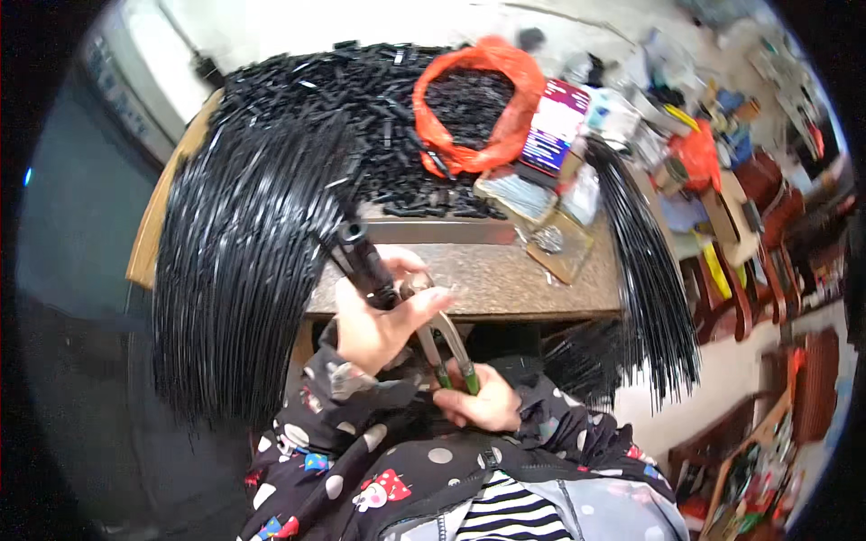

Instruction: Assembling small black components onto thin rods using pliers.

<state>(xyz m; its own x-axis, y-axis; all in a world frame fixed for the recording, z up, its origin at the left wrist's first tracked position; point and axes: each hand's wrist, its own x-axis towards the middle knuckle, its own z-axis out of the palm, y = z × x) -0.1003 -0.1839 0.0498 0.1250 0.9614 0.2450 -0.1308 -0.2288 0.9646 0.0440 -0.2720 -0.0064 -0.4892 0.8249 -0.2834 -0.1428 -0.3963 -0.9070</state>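
Observation:
My left hand (374,325) is closed around a dark tubular black part (361,257), which stands tilted with its round open end up. Thin black strands beside it run toward the big bundle of black wires (244,261) at the left. Lower down, my right hand (487,401) grips the green-tipped handles of a pair of pliers (458,343). The jaws of the pliers reach up to my left thumb and fingers, where what lies between them is hidden. Both hands are in front of the table's near edge.
A heap of small black pieces (307,90) covers the back of the table (550,293), behind a metal strip (442,232). An orange-red bag (528,77) holds more pieces. Beside it are a purple-blue box-like item (552,126) and small metal bits (548,238). Another wire bundle (640,261) hangs right.

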